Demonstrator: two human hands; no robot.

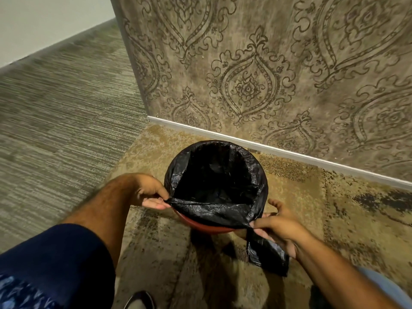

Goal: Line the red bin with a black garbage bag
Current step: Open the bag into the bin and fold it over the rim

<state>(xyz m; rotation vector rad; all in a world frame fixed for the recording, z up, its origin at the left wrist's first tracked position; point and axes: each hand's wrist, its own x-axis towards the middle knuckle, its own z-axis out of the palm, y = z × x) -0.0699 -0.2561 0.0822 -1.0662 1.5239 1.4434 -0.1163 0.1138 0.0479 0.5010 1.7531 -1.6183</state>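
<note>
I see the black garbage bag (214, 175) over the red bin (207, 226) rim, near edge unfolded; left hand (151, 192) and right hand (278, 224) both pinching bag edge.

Bag (214, 177) in bin (207, 226) on rug (312, 204), wall (267, 63) behind, hands at its near rim.

Round red bin (207, 226) on the floor, black garbage bag (214, 175) inside, folded over all but its near rim.
</note>
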